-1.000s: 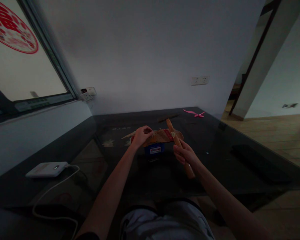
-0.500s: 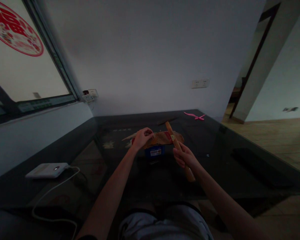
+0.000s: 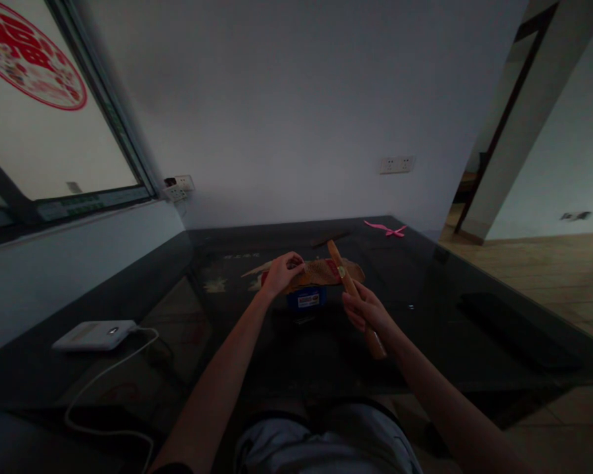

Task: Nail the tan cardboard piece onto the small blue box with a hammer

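My right hand [image 3: 368,308] is wrapped round the wooden handle of a hammer [image 3: 348,282], its dark head at the far end above the table. A crumpled brown piece of cardboard with red patches [image 3: 321,271] rests on a blue box with a white label [image 3: 307,298]. Over the left part of the cardboard, my left hand [image 3: 282,271] has thumb and fingertips pressed together. Whatever sits in that pinch is too small and dark to make out. The hammer handle crosses in front of the cardboard's right part.
A white power bank [image 3: 96,335] with a white cable [image 3: 111,361] is at the left. A pink ribbon-like strip [image 3: 386,229] lies at the back right. On the right is a dark flat object [image 3: 516,331]. The glossy black table [image 3: 415,355] meets the wall behind.
Both hands, the hammer and the cardboard keep nearly the same places. The whole view has shifted only slightly.
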A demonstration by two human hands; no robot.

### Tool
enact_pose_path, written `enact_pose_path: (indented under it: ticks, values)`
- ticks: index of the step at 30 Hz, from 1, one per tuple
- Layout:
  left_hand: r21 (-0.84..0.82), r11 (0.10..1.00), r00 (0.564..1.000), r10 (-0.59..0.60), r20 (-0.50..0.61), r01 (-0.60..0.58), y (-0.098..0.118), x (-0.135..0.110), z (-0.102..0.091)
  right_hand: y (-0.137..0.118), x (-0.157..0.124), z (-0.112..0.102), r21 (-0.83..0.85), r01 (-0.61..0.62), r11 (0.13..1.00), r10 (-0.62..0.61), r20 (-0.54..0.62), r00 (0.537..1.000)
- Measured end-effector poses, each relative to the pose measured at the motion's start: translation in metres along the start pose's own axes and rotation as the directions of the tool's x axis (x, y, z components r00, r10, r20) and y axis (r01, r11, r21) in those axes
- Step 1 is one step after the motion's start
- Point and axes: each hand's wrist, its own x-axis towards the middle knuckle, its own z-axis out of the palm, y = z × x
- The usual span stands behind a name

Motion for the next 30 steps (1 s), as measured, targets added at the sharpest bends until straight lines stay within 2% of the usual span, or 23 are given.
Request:
enact_pose_path:
  ticks: [4, 8, 13, 17, 20, 24, 30]
  values:
    - [-0.016, 1.0, 1.0, 0.01, 0.005, -0.01, -0.003, 0.0, 0.001, -0.002, 0.0, 0.001, -0.069, -0.002, 0.998, 0.001, -0.009, 1.0]
    - [-0.064, 0.998, 1.0, -0.007, 0.022, 0.008, -0.006, 0.001, 0.003, -0.021, 0.0, -0.001, -0.281, -0.029, 0.959, 0.023, -0.026, 0.999]
    - [-0.047, 0.999, 1.0, -0.001, 0.03, 0.003, -0.01, 0.003, 0.005, -0.072, -0.007, 0.0, -0.579, -0.083, 0.811, 0.097, -0.006, 0.995]
    - [-0.027, 0.998, 0.998, -0.051, 0.036, 0.052, -0.012, 0.003, 0.005, -0.103, -0.011, 0.007, -0.732, -0.079, 0.676, 0.174, 0.054, 0.983]
    - [-0.023, 0.996, 0.996, -0.084, 0.033, 0.084, -0.012, 0.003, 0.004, -0.111, -0.01, 0.014, -0.806, -0.064, 0.588, 0.235, 0.095, 0.967]
    - [0.014, 0.993, 0.992, -0.119, 0.046, 0.119, -0.008, 0.002, 0.003, -0.113, -0.006, 0.022, -0.862, -0.076, 0.501, 0.298, 0.09, 0.95]
    - [0.02, 0.992, 0.991, -0.128, 0.045, 0.127, -0.003, 0.002, 0.002, -0.119, -0.006, 0.028, -0.879, -0.062, 0.473, 0.275, 0.08, 0.958]
